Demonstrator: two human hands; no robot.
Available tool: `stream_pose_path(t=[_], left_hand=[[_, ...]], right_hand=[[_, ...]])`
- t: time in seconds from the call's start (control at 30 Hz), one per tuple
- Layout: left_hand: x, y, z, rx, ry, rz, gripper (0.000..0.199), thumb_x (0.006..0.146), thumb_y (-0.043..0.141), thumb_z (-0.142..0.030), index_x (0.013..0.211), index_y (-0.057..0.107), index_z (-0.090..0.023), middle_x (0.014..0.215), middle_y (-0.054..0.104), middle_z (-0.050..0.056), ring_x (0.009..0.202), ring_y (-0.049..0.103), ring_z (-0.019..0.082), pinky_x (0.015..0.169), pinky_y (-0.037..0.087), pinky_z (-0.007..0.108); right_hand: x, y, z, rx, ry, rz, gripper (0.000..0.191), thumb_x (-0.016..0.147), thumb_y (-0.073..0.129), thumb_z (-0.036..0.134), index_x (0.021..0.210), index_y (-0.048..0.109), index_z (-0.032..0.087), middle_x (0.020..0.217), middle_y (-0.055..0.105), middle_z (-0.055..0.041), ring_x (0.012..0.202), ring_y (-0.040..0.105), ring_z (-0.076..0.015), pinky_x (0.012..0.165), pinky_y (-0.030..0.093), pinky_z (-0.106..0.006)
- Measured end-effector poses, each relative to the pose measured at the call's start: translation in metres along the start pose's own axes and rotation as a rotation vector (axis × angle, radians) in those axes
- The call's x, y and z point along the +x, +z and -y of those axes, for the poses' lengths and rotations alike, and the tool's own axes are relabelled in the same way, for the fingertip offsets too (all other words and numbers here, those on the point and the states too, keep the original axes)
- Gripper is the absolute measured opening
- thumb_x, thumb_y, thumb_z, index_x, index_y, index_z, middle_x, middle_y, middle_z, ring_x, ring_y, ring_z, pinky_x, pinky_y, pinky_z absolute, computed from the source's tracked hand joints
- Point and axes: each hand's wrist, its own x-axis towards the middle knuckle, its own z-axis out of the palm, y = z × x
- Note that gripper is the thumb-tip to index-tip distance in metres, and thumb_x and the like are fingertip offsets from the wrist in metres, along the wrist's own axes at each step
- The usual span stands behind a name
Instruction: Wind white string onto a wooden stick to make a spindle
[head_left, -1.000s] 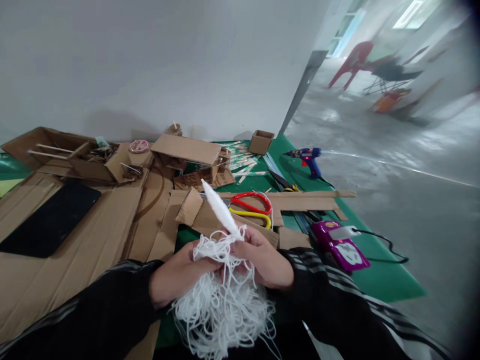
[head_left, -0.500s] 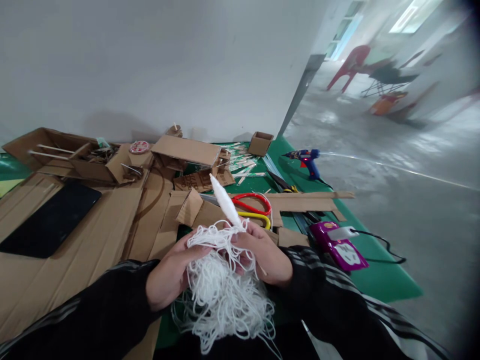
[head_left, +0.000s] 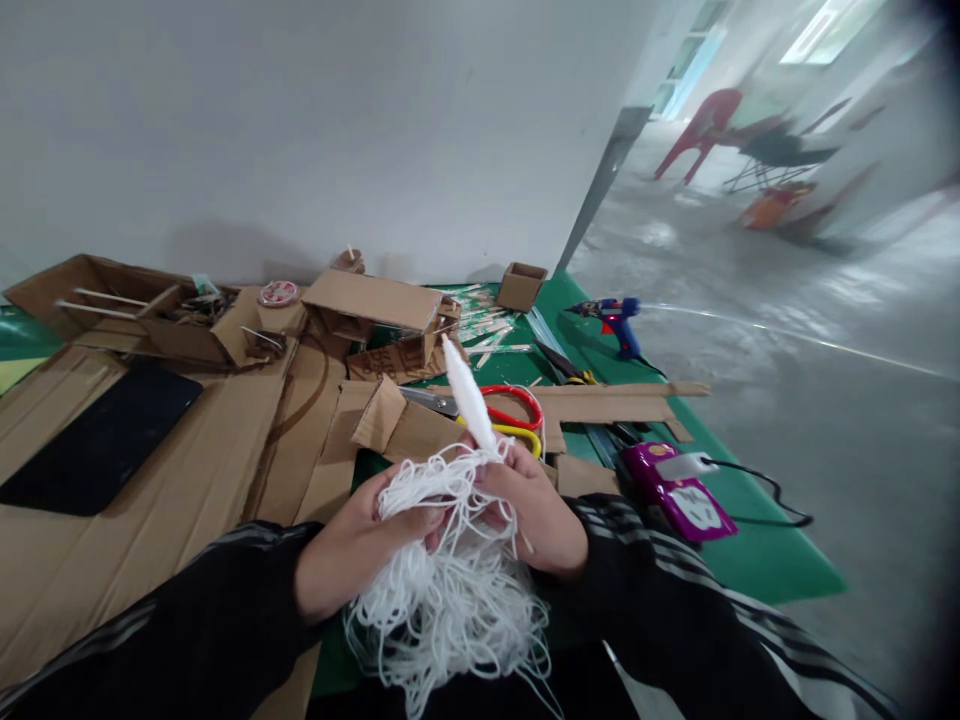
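Observation:
A big loose tangle of white string (head_left: pixel 457 625) hangs from both hands over the near edge of the table. My left hand (head_left: pixel 375 550) is closed on the string's left side, its thumb lying across the loops. My right hand (head_left: pixel 536 505) grips the base of a white stick-like spindle (head_left: pixel 466 392), tapered and wound with thread, that points up and away. Loops of string run around my right fingers, and some fingertips are hidden among them. Just beyond the spindle lie scissors (head_left: pixel 517 405) with one red and one yellow handle.
Cardboard sheets (head_left: pixel 202 420) cover the left side, with a black tablet-like slab (head_left: pixel 101 435) on top. Cardboard boxes (head_left: pixel 375 300) and scattered sticks (head_left: pixel 480 320) line the wall. At right are a blue glue gun (head_left: pixel 619 322) and a purple packet-like object (head_left: pixel 671 490) with a white plug and black cable.
The spindle has shifted right and slightly down toward me. My left thumb has moved right across the string, uncovering more of the scissor blades.

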Motion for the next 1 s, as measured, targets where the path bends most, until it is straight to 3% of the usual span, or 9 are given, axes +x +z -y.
stream_pose_path(t=[0.17, 0.23, 0.33, 0.43, 0.57, 0.77, 0.9, 1.0], left_hand=[[-0.0014, 0.0015, 0.0002, -0.169, -0.075, 0.048, 0.036, 0.068, 0.081, -0.022, 0.101, 0.066, -0.017, 0.087, 0.069, 0.003, 0.081, 0.062, 0.017, 0.08, 0.047, 0.028], [-0.0019, 0.0013, -0.0006, -0.187, -0.079, 0.071, 0.034, 0.068, 0.08, -0.02, 0.099, 0.066, -0.016, 0.084, 0.069, 0.004, 0.079, 0.063, 0.017, 0.08, 0.047, 0.029], [-0.0024, 0.0, -0.0016, -0.186, -0.089, 0.009, 0.036, 0.065, 0.08, -0.016, 0.098, 0.066, -0.016, 0.082, 0.069, 0.003, 0.078, 0.063, 0.017, 0.079, 0.047, 0.03], [-0.0033, -0.0007, -0.0023, -0.2, -0.117, -0.067, 0.042, 0.063, 0.081, -0.014, 0.102, 0.066, -0.017, 0.088, 0.07, 0.003, 0.081, 0.064, 0.018, 0.083, 0.047, 0.031], [-0.0036, 0.0005, -0.0023, -0.196, -0.133, -0.014, 0.037, 0.064, 0.081, -0.016, 0.098, 0.066, -0.016, 0.081, 0.069, 0.003, 0.075, 0.063, 0.018, 0.08, 0.048, 0.032], [0.0009, -0.002, 0.0011, -0.191, -0.162, -0.092, 0.043, 0.067, 0.078, -0.01, 0.106, 0.061, -0.017, 0.084, 0.069, 0.002, 0.077, 0.065, 0.018, 0.08, 0.047, 0.031], [0.0022, -0.0052, 0.0022, -0.212, -0.127, -0.008, 0.025, 0.076, 0.07, -0.012, 0.097, 0.058, -0.019, 0.08, 0.066, 0.0, 0.069, 0.062, 0.014, 0.069, 0.046, 0.025], [0.0009, -0.0062, 0.0016, -0.211, -0.063, 0.069, 0.021, 0.081, 0.065, -0.014, 0.1, 0.055, -0.019, 0.074, 0.064, 0.0, 0.064, 0.059, 0.013, 0.064, 0.044, 0.023]], right_hand=[[-0.002, 0.0011, 0.0005, 0.057, 0.013, 0.013, 0.024, 0.067, 0.074, 0.026, 0.079, 0.056, 0.017, 0.051, 0.049, 0.0086, 0.035, 0.031, -0.0014, 0.033, 0.024, -0.012], [-0.0022, 0.0011, 0.0007, 0.067, 0.032, 0.056, 0.024, 0.068, 0.073, 0.027, 0.08, 0.055, 0.018, 0.053, 0.051, 0.0074, 0.035, 0.037, -0.0033, 0.032, 0.024, -0.013], [-0.0022, 0.0009, 0.0001, 0.065, 0.04, 0.067, 0.023, 0.069, 0.072, 0.027, 0.081, 0.054, 0.018, 0.056, 0.055, 0.0055, 0.038, 0.046, -0.0066, 0.034, 0.028, -0.015], [-0.0025, 0.0002, -0.0012, 0.074, 0.023, 0.033, 0.023, 0.067, 0.073, 0.024, 0.08, 0.055, 0.018, 0.056, 0.053, 0.0065, 0.037, 0.041, -0.0041, 0.035, 0.027, -0.014], [-0.0038, -0.0008, -0.0019, 0.093, 0.023, 0.048, 0.023, 0.067, 0.074, 0.025, 0.079, 0.055, 0.018, 0.05, 0.048, 0.008, 0.034, 0.033, -0.003, 0.032, 0.021, -0.013], [-0.0054, -0.0002, -0.0007, 0.112, 0.012, 0.064, 0.023, 0.067, 0.075, 0.026, 0.08, 0.057, 0.018, 0.051, 0.051, 0.0068, 0.034, 0.029, -0.0021, 0.032, 0.021, -0.013], [-0.0054, 0.0004, 0.0027, 0.119, 0.017, 0.086, 0.025, 0.066, 0.075, 0.026, 0.079, 0.056, 0.018, 0.049, 0.048, 0.0079, 0.032, 0.03, -0.0018, 0.031, 0.02, -0.012], [-0.0051, 0.0007, 0.0039, 0.106, 0.044, 0.163, 0.025, 0.067, 0.073, 0.028, 0.08, 0.053, 0.019, 0.047, 0.05, 0.0068, 0.031, 0.038, -0.0042, 0.03, 0.022, -0.011]])
